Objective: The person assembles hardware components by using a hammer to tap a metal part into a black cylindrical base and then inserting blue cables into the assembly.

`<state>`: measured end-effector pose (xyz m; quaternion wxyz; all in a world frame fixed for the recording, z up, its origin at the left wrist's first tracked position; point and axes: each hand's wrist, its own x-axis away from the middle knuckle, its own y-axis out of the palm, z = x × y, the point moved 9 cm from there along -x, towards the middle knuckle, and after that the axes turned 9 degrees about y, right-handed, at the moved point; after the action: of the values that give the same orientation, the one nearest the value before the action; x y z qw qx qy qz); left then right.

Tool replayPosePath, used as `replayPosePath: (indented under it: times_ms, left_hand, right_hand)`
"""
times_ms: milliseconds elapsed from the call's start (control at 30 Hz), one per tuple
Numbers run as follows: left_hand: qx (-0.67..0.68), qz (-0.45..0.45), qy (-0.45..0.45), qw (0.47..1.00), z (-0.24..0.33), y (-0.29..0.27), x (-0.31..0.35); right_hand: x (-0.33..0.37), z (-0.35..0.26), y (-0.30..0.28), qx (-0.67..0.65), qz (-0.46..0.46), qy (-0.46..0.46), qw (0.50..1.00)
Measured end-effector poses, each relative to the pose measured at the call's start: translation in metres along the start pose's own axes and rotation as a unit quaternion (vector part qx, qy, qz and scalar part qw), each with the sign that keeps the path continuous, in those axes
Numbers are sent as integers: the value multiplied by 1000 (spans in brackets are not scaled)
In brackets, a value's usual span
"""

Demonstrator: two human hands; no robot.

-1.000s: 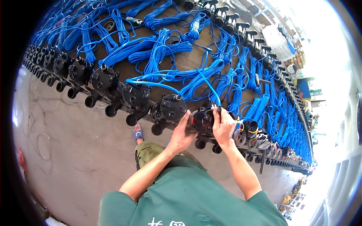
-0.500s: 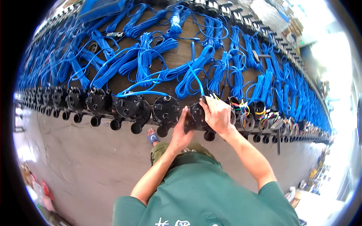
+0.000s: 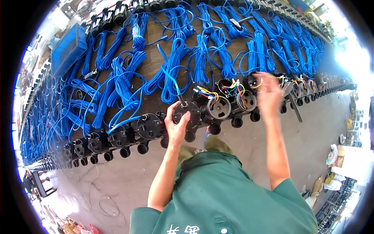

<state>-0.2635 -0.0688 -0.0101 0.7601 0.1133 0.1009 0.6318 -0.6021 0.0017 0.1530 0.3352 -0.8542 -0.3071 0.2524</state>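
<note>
My left hand [image 3: 176,126] grips a black round housing [image 3: 191,114] at the bench edge, with the thumb on its face and the fingers at its left side. A blue cable [image 3: 170,80] runs into the top of this housing from a coiled bundle. Motion blurs my right hand [image 3: 269,95], raised over the row farther right; whether it holds anything does not show. Close to it, an open housing [image 3: 246,101] has red, yellow and blue wires sticking out. Between the hands sits another open housing [image 3: 219,107] with coloured wires and white wire ends.
Coiled blue cable bundles [image 3: 201,58] cover much of the brown bench [image 3: 156,35]. A blue plastic bin [image 3: 69,50] stands at the far left. Closed black housings [image 3: 150,126] line the edge leftward. A dark bar [image 3: 295,109] juts out at the right.
My view has swung toward the right. My right hand has left the cable at the housing and moved right. The left hand now holds the housing with the cable.
</note>
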Motion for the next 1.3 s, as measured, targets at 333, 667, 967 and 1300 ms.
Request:
replayPosePath:
  times_ms: [333, 667, 967, 1300]
  left_hand:
    - [-75, -42, 66, 994, 11, 0, -10]
    - [-113, -72, 67, 989, 23, 10, -15]
    - [-126, -115, 85, 982, 27, 14, -21]
    - [-114, -91, 82, 986, 31, 19, -22]
  right_hand:
    - [-41, 352, -123, 467, -87, 169, 864]
    - [49, 236, -152, 58, 53, 370, 926]
    - [155, 31, 0, -128, -273, 294, 907]
    - [155, -30, 43, -86, -392, 226, 888]
